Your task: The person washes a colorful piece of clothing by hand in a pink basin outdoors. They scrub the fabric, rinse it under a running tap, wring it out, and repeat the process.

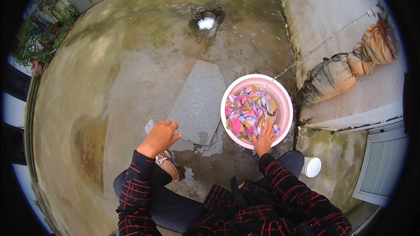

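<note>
A pink plastic basin (283, 91) stands on the wet concrete in front of me, with a wad of pink, blue, white and tan patterned cloth (248, 111) in it. Over the basin's near rim reaches my right hand (264, 139), its fingers extended against the edge of the cloth. A thin stream of water (323, 42) runs from a tap (373, 11) on the wall down into the basin. My left hand (160, 137) hovers above my shoe, left of the basin, holding nothing, with the thumb apart and the fingers slightly bent.
Left of the basin lies a flat grey stone slab (200, 101). Beyond it, a drain hole (206, 21) holds white foam. A cloth-wrapped pipe (338, 72) runs along the right wall. A white bucket (311, 166) sits near my right knee, with a pale door panel (382, 165) farther right.
</note>
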A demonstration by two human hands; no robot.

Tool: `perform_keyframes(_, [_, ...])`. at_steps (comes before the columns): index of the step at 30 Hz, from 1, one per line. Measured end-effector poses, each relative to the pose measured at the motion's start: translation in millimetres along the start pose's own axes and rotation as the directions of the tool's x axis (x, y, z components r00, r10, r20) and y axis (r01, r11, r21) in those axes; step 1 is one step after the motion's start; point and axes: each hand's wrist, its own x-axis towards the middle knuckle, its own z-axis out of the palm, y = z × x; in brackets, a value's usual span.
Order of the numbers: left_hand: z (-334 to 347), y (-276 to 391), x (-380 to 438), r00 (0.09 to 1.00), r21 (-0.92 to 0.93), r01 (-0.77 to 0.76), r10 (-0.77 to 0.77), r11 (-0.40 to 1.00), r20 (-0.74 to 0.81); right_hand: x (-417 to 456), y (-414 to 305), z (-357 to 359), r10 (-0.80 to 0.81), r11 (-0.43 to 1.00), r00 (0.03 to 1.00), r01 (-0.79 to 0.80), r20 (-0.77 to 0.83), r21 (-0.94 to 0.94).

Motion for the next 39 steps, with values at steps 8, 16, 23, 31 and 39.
perform_keyframes(8, [1.1, -0.9, 0.2, 1.0, 0.008, -0.013, 0.013, 1.0, -0.013, 0.6, -1.8, -1.5, 0.004, 1.0, 1.0, -0.004, 0.007, -0.012])
perform_keyframes(16, [2.2, -1.2, 1.4, 1.0, 0.003, -0.012, 0.012, 1.0, -0.007, 0.5, -0.1, -0.4, 0.001, 1.0, 1.0, -0.001, 0.009, 0.006])
perform_keyframes(23, [1.4, 0.7, 2.7, 1.0, -0.006, -0.005, 0.005, 1.0, -0.006, 0.8, 0.2, -1.8, -0.002, 1.0, 1.0, 0.002, 0.016, 0.008])
perform_keyframes(31, [2.8, -0.4, 4.3, 0.999, -0.016, -0.039, 0.039, 0.999, -0.028, 1.6, 1.3, 1.0, -0.01, 1.0, 1.0, 0.01, 0.006, 0.001])
perform_keyframes(39, [5.8, -2.1, 4.5, 0.999, -0.007, -0.044, 0.044, 0.999, -0.032, 1.3, 0.5, 0.2, -0.004, 1.0, 1.0, 0.005, 0.03, -0.021])
